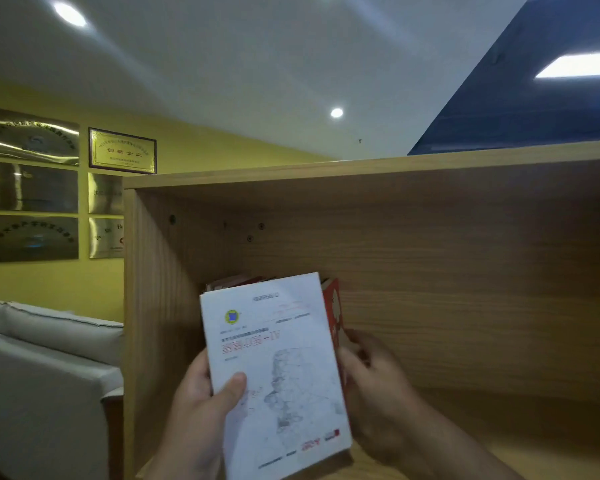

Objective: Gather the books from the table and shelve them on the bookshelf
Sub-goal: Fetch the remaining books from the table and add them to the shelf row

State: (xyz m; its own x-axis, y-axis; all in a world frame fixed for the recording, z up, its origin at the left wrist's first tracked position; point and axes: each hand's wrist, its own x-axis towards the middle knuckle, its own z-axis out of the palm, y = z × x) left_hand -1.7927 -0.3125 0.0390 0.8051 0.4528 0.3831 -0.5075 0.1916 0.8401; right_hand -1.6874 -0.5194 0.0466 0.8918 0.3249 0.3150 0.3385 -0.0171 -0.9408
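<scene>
We're at the shelving step: our stack of books [274, 368], white cover facing us and upside down, is up inside the top compartment of the bookshelf [430, 271], near its left wall. Our left hand [205, 407] clamps the stack's left edge, thumb across the cover. Our right hand [378, 386] curls round the right side against a red book [333, 306]. Next, we reckon, push them back and stand them square.
</scene>
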